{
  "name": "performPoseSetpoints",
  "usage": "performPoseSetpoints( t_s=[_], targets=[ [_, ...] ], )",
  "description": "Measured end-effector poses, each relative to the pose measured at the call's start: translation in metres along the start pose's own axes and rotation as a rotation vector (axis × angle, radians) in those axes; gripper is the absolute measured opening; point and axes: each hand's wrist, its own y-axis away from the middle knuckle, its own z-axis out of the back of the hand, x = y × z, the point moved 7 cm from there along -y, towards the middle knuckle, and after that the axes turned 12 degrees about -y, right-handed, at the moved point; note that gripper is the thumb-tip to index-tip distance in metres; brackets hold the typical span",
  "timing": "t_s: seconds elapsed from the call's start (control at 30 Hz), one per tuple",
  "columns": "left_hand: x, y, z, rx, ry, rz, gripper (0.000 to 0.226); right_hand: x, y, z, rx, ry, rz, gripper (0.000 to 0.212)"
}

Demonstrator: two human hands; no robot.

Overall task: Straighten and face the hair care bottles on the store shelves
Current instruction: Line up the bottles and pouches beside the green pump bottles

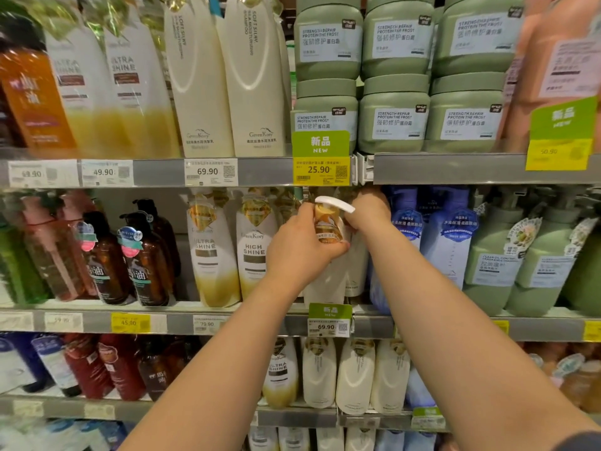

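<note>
On the middle shelf (227, 322), the cream pump bottle with the gold neck tag (328, 229) is clasped at its neck by the left hand (300, 245) while, at three o'clock, the right hand (369, 211) is curled by its white pump, seemingly so its label can be turned forward.

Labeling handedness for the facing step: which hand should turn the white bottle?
Probably left. The left hand already grips the white bottle by its neck from the front. The right hand sits higher, by the pump, better for steadying.
</note>
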Motion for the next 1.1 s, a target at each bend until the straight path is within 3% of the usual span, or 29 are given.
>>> performPoseSetpoints(
  t_s=[0.23, 0.43, 0.5, 0.7, 0.87, 1.1],
  targets=[
    [0.024, 0.017, 0.007, -0.026, 0.153, 0.038, 0.071, -0.012, 0.010, -0.015, -0.092, -0.096, 0.044, 0.036],
    [0.042, 0.023, 0.013, -0.019, 0.139, 0.117, 0.080, -0.014, 0.016, -0.009, -0.085, -0.172, 0.114, 0.014],
    [0.041, 0.025, 0.014, -0.019, 0.136, 0.115, 0.080, -0.013, 0.019, -0.009, -0.056, -0.177, 0.134, 0.023],
    [0.043, 0.025, 0.014, 0.001, 0.172, 0.118, 0.081, -0.017, 0.023, -0.011, -0.070, -0.109, 0.163, 0.023],
    [0.038, 0.025, 0.016, 0.004, 0.152, 0.096, 0.076, -0.020, 0.009, -0.036, 0.152, -0.165, 0.036, 0.033],
    [0.035, 0.025, 0.016, 0.017, 0.120, 0.087, 0.079, -0.014, -0.010, -0.040, 0.134, -0.051, 0.001, 0.066]
  ],
)
